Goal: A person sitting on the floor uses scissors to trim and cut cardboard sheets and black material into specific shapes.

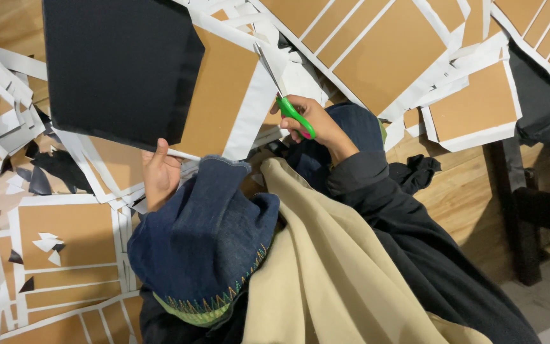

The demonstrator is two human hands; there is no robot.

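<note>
My left hand [159, 173] grips the lower edge of a large sheet [221, 95] that is brown card with a white border and has a black square panel [119, 67] on its left part. My right hand [316, 124] holds green-handled scissors [288, 105]; their blades point up along the sheet's white right edge. Both arms are in dark blue denim sleeves, with beige cloth [326, 267] over my lap.
Brown cards with white borders [389, 51] and white paper strips [1, 95] lie all over the wooden floor [459, 197]. Small black scraps [52, 169] sit at the left. A dark furniture leg [523, 204] stands at the right.
</note>
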